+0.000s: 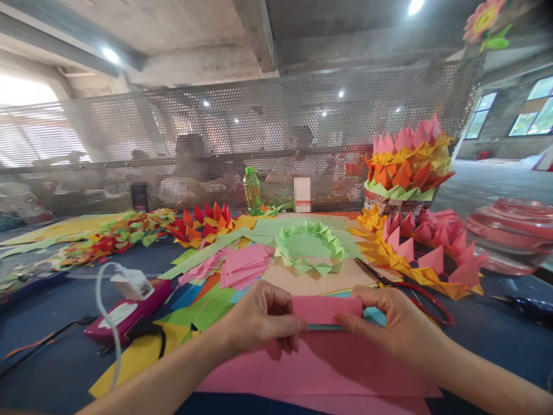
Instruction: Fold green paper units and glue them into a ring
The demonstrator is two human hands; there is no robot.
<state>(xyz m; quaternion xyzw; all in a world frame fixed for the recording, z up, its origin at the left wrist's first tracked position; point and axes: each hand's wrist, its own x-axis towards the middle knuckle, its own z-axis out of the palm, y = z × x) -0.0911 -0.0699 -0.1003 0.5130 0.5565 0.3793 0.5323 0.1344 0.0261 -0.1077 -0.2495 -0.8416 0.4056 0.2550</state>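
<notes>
Between my two hands is a folded strip of pink paper (pixel 319 309). My left hand (pixel 271 317) pinches its left end, and my right hand (pixel 384 317) grips the right end with thumb and forefinger. Large pink sheets (pixel 319 369) lie beneath my hands. Just beyond, a light green folded-paper ring (pixel 309 248) rests on the paper stack. A pile of small pink paper pieces (pixel 245 265) sits to the left of it. Red-handled scissors (pixel 432 305) lie behind my right hand, partly hidden.
At left, a magenta power strip (pixel 129 314) holds a white charger (pixel 132 283) with a cable. Folded-paper chains (pixel 406 253) and a tall layered paper piece (pixel 408 164) stand at right, near red plastic containers (pixel 514 233). A green bottle (pixel 251 191) stands before a perforated metal screen (pixel 233 132).
</notes>
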